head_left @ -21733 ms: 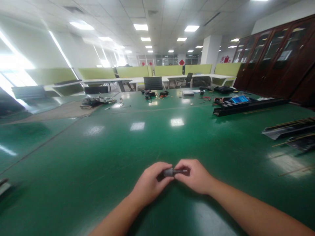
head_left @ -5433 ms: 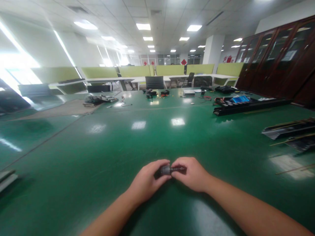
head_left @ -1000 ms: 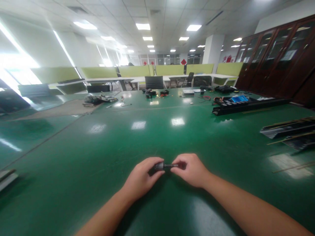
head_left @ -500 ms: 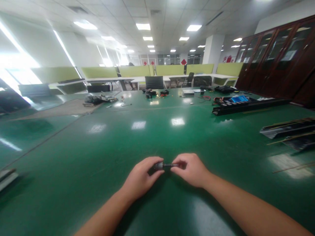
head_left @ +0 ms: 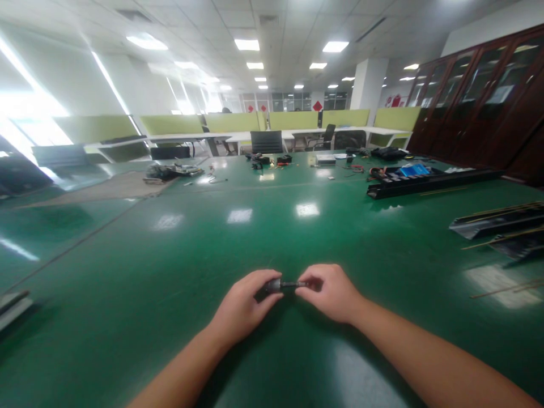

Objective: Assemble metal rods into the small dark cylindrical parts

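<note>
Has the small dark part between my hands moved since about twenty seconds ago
Cannot tell. The small dark part sits slightly higher in view, yet the long black tray shifted too, so the camera may have moved.

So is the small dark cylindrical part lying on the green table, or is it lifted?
Cannot tell: the small dark cylindrical part is pinched between left hand and right hand, hiding its underside.

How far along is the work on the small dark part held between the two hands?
Done: nothing finished lies by the hands; the green table near them is bare. In hand: the left hand grips the thicker end of a small dark cylindrical part, and the right hand pinches its thinner stem, low over the table. Left: both hands hold it, so it is not set down; whether it is fully joined is too small to tell.
</note>
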`<state>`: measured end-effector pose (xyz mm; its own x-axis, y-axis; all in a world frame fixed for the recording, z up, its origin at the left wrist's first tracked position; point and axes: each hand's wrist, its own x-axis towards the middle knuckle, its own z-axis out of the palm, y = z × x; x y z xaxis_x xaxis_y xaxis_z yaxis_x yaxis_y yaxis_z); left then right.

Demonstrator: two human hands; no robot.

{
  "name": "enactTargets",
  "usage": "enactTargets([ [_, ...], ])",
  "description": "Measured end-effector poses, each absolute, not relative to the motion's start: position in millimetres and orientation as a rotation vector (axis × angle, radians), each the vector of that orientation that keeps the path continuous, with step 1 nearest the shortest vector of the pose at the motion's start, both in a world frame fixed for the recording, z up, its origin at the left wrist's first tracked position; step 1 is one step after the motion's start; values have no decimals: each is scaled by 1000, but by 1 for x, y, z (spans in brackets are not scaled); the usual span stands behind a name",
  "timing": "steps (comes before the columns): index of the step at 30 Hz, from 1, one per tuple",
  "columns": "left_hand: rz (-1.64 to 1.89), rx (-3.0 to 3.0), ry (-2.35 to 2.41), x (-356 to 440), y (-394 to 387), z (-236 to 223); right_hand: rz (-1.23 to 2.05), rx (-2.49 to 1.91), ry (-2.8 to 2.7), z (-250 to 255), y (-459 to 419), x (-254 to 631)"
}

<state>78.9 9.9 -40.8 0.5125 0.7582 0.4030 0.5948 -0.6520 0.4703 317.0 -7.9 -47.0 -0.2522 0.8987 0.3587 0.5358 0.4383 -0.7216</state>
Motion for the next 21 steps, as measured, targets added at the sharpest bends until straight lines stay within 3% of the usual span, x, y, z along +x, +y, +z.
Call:
enactTargets([
  [21,869,2502,1136,77,11,-40,609,-1213,-1925,-49,-8,318],
])
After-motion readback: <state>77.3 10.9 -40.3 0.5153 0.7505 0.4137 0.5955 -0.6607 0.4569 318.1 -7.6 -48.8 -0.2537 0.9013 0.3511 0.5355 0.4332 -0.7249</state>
